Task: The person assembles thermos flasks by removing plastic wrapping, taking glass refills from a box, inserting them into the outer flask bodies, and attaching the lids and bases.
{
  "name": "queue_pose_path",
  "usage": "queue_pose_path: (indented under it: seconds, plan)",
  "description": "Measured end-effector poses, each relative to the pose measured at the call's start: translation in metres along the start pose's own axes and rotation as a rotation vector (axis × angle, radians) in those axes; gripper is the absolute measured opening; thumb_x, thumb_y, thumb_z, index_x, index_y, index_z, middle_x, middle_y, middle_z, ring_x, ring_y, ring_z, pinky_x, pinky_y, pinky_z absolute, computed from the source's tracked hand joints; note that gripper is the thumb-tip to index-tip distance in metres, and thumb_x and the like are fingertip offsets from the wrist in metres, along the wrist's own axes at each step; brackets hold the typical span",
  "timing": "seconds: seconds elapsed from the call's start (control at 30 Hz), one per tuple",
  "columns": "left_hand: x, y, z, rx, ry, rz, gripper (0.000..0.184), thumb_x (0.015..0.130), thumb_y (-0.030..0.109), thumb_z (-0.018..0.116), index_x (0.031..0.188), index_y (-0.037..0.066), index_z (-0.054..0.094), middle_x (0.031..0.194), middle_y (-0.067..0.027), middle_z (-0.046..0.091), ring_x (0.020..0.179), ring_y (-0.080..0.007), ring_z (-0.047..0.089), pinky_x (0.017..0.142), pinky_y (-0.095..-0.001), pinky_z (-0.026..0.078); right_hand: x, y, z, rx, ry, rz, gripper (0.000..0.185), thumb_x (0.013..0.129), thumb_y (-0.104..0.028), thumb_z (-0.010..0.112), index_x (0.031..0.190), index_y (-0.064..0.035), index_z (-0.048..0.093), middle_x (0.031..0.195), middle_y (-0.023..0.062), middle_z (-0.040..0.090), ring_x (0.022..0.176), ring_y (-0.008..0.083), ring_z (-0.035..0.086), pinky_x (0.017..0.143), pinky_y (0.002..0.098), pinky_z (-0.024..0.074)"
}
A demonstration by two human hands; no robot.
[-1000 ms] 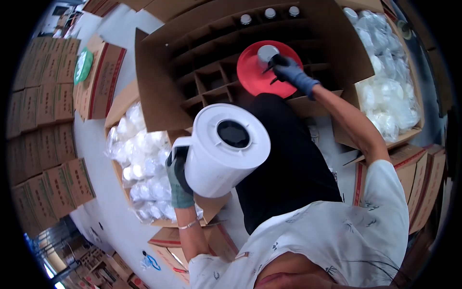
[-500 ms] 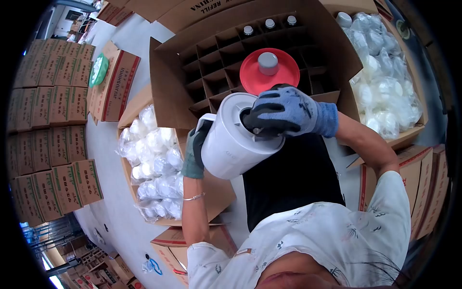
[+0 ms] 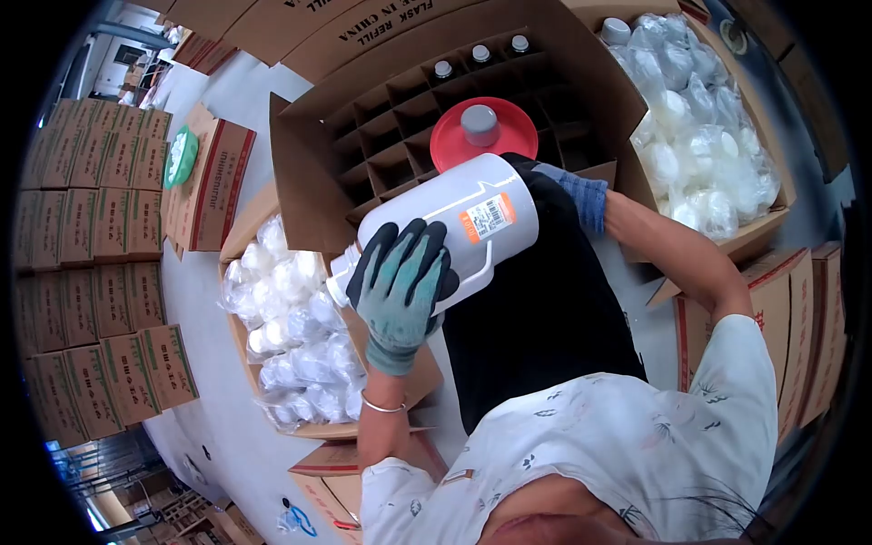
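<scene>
Likely so it stays steady, a white plastic jug is gripped under the fingers of the green-gloved left hand, its bottom touched by the blue-gloved right hand, whose finger grip cannot be told.

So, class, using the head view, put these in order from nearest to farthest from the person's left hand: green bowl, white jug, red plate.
1. White jug: touching the left hand, under its fingers.
2. Red plate: just beyond the jug, upper middle.
3. Green bowl: well off, upper left.
</scene>
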State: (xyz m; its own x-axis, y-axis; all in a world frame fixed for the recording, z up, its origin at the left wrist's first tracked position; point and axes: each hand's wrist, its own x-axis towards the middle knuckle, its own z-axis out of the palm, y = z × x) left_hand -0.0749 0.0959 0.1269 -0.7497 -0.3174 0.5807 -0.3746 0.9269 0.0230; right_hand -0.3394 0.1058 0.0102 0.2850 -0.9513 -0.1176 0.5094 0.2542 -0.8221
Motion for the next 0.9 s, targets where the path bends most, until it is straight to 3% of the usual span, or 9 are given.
queue_pose_path:
  seconds: [0.2, 0.33, 0.4, 0.5, 0.57, 0.67, 0.77, 0.87, 0.9]
  plan:
    - [-0.04, -0.053, -0.003, -0.243, 0.071, -0.726, 0.042, 0.082, 0.004, 0.062, 0.123, -0.001, 0.054, 0.105, -0.0184, 0.065, 0.097, -0.0334, 0.064, 0.085, -0.0383, 0.05, 0.024, -0.044, -0.02, -0.334, 0.578, -0.076, 0.024, 0.092, -0.028, 0.057, 0.096, -0.0045, 0.058, 0.078, 0.0058, 0.063, 0.06, 0.0136, 0.061, 0.056, 0.0269, 0.0525]
    - [-0.073, -0.066, -0.009, -0.061, -0.242, -0.745, 0.046, 0.088, 0.008, 0.058, 0.131, -0.002, 0.044, 0.112, -0.0153, 0.062, 0.099, -0.0255, 0.064, 0.08, -0.0336, 0.052, 0.068, 0.025, -0.111, -0.715, 0.645, -0.042, 0.028, 0.09, -0.03, 0.059, 0.103, -0.0055, 0.057, 0.08, 0.0114, 0.064, 0.057, 0.0215, 0.061, 0.053, 0.033, 0.0517]
    - [-0.087, -0.074, -0.01, -0.819, -0.168, -1.251, 0.044, 0.087, 0.007, 0.058, 0.128, -0.001, 0.046, 0.109, -0.012, 0.062, 0.096, -0.0226, 0.064, 0.079, -0.0319, 0.053, 0.081, 0.041, -0.122, -1.078, 0.636, 0.081, 0.031, 0.088, -0.031, 0.06, 0.107, -0.0066, 0.056, 0.083, 0.0158, 0.064, 0.066, 0.0271, 0.065, 0.06, 0.0382, 0.0532]
    - [-0.096, -0.075, -0.02, -1.484, -0.24, -1.457, 0.038, 0.087, 0.006, 0.058, 0.124, 0.0, 0.05, 0.107, -0.0109, 0.062, 0.093, -0.0206, 0.065, 0.076, -0.0306, 0.054, 0.098, 0.059, -0.141, -1.353, 0.556, 0.188, 0.04, 0.084, -0.031, 0.062, 0.118, -0.0109, 0.053, 0.106, 0.0224, 0.06, 0.094, 0.0347, 0.062, 0.08, 0.0466, 0.0507]
    - [-0.13, -0.075, 0.003, -0.867, -0.386, -0.977, 0.032, 0.089, 0.012, 0.055, 0.119, 0.003, 0.053, 0.104, -0.0102, 0.062, 0.089, -0.0214, 0.064, 0.072, -0.0334, 0.055, 0.111, 0.06, -0.138, -1.598, 0.664, -0.086, 0.049, 0.083, -0.032, 0.063, 0.125, -0.0138, 0.049, 0.122, 0.0238, 0.051, 0.111, 0.0378, 0.052, 0.089, 0.0487, 0.0455]
    - [-0.143, -0.085, 0.039, -2.091, 0.266, -1.644, 0.029, 0.093, 0.02, 0.051, 0.116, 0.002, 0.054, 0.103, -0.0118, 0.06, 0.098, -0.0232, 0.06, 0.079, -0.0385, 0.052, 0.139, 0.043, -0.123, -1.782, 0.546, -0.031, 0.071, 0.077, -0.034, 0.068, 0.14, -0.0272, 0.036, 0.146, 0.0216, 0.028, 0.129, 0.0445, 0.035, 0.1, 0.0521, 0.0397]
    - [-0.103, -0.075, 0.069, -1.901, 0.43, -1.616, 0.029, 0.094, 0.017, 0.05, 0.118, 0.001, 0.052, 0.109, -0.0127, 0.059, 0.103, -0.0243, 0.059, 0.082, -0.0359, 0.052, 0.171, 0.046, -0.123, -1.846, 0.395, 0.279, 0.084, 0.071, -0.036, 0.074, 0.142, -0.0392, 0.03, 0.152, 0.0191, 0.017, 0.133, 0.0472, 0.029, 0.104, 0.0537, 0.0369]
    - [-0.094, -0.079, 0.085, -1.962, 0.6, -1.509, 0.034, 0.095, 0.013, 0.044, 0.125, -0.004, 0.048, 0.127, -0.021, 0.053, 0.116, -0.0316, 0.055, 0.092, -0.0381, 0.052, 0.182, 0.043, -0.136, -1.764, 0.328, 0.275, 0.081, 0.07, -0.035, 0.075, 0.14, -0.0363, 0.035, 0.149, 0.0194, 0.021, 0.13, 0.0473, 0.033, 0.102, 0.0503, 0.04]
    - [-0.089, -0.079, 0.086, -1.991, 0.647, -1.513, 0.034, 0.095, 0.012, 0.045, 0.125, -0.004, 0.048, 0.127, -0.0209, 0.053, 0.116, -0.0321, 0.054, 0.093, -0.0387, 0.052, 0.169, 0.016, -0.105, -1.623, 0.4, 0.157, 0.077, 0.071, -0.035, 0.076, 0.138, -0.0245, 0.039, 0.142, 0.0202, 0.032, 0.125, 0.0454, 0.041, 0.102, 0.0472, 0.041]
